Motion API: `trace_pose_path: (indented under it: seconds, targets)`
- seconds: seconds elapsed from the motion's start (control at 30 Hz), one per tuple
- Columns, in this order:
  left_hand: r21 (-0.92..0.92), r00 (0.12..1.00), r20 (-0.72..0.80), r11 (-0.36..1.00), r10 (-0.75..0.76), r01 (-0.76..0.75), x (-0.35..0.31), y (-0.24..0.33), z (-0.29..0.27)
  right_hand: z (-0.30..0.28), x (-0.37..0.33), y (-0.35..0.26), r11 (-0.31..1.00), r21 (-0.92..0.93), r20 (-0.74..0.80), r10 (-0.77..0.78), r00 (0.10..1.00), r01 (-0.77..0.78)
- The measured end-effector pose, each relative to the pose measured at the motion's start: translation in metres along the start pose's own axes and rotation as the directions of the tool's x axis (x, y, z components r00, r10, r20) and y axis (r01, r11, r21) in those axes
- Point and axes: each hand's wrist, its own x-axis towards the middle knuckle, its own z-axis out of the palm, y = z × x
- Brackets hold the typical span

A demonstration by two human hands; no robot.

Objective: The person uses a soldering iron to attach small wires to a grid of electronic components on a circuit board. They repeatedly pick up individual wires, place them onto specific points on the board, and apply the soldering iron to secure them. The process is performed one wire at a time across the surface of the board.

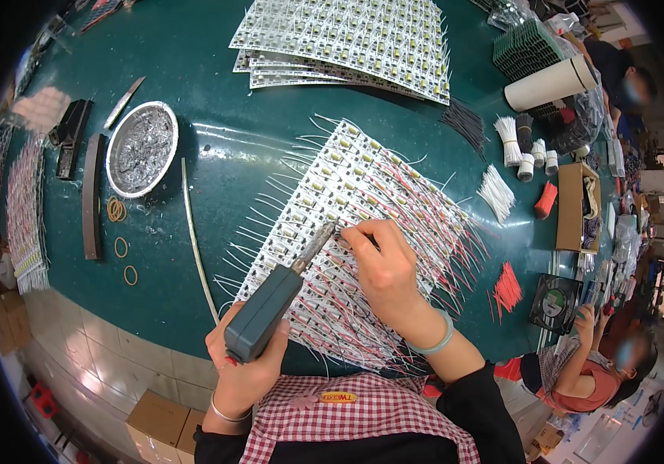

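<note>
My left hand (248, 359) is wrapped round the dark green handle of a soldering iron (266, 309). The iron's metal tip rests at the middle of a white circuit board panel (339, 166), which lies tilted on the table. Small yellowish parts cover the panel in rows, with white wires standing out on its left side and red and white wires on its right. Close by the tip, my right hand (386, 267) is closed in a pinch over the panel; what its fingertips hold is too small to make out.
A stack of similar panels (347, 39) lies at the far side. To the left are a bowl of grey metal scraps (143, 148), rubber bands (117, 209) and a dark bar (93, 197). Wire bundles (496, 193), a white cylinder (550, 83) and a small fan (555, 303) sit right; a co-worker (579, 379) is beyond.
</note>
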Motion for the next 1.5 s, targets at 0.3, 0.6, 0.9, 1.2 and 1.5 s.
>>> trace_pose_path:
  seconds: [0.3, 0.6, 0.9, 1.2, 1.5]
  targets:
    - [0.179, 0.995, 0.010, 0.979, 0.099, -0.099, -0.001, 0.002, 0.002, 0.000, 0.001, 0.000, 1.000, -0.010, 0.003, -0.011, 1.000, 0.011]
    - [0.172, 0.993, 0.001, 0.978, 0.118, -0.116, -0.005, 0.004, -0.009, 0.000, 0.000, 0.000, 1.000, -0.014, -0.001, -0.010, 1.000, 0.010]
    - [0.148, 0.996, -0.019, 0.985, 0.092, -0.088, -0.007, 0.004, -0.010, 0.001, 0.000, -0.001, 0.999, -0.036, -0.012, -0.026, 1.000, 0.025]
    - [0.079, 0.999, -0.046, 0.997, 0.000, 0.004, -0.012, 0.003, -0.017, -0.023, -0.002, -0.016, 0.995, -0.094, -0.068, -0.042, 0.997, 0.035]
    - [0.117, 0.998, 0.027, 0.991, 0.060, -0.063, -0.015, 0.000, -0.019, 0.002, -0.014, -0.013, 1.000, -0.005, 0.008, -0.028, 1.000, 0.028]
